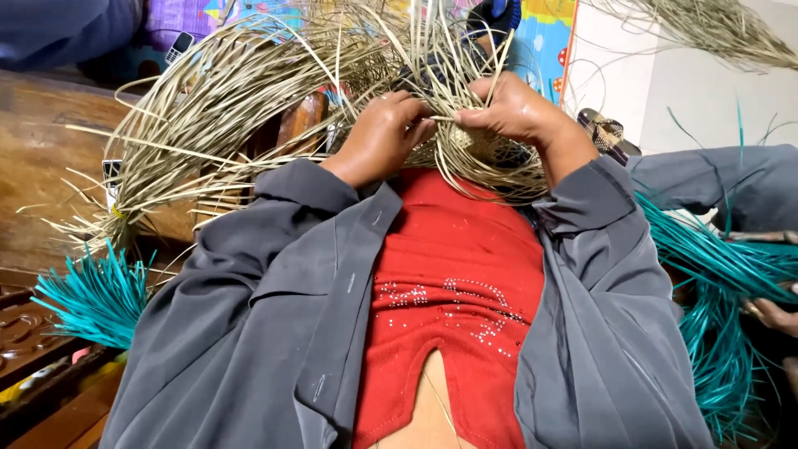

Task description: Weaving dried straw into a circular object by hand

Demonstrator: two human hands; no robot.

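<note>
The fingertips of the left hand [384,133] curl in and pinch a few pale straw strands [249,91] just above the middle of the frame, thumb pressed against them. Right beside it, nearly touching, the right hand [514,110] closes its fingers over the small woven start of the piece [478,143], a tight patch of interlaced straw held between thumb and forefinger. From that patch the loose strands fan out in a wide arc toward the upper left of the frame and over the top edge, their ends hanging free.

Both wrists run back into grey jacket sleeves [274,274], open over a red top [457,274] with small sparkly studs (lower centre of the frame).

A bundle of teal strands [96,295] lies at the left edge, beside dark carved wood [33,150]. More teal strands [723,274] spread across the right side, where another person's hand [773,314] rests among them under a grey sleeve [723,179]. A further tuft of pale straw [715,29] lies in the upper right corner on a light floor.
</note>
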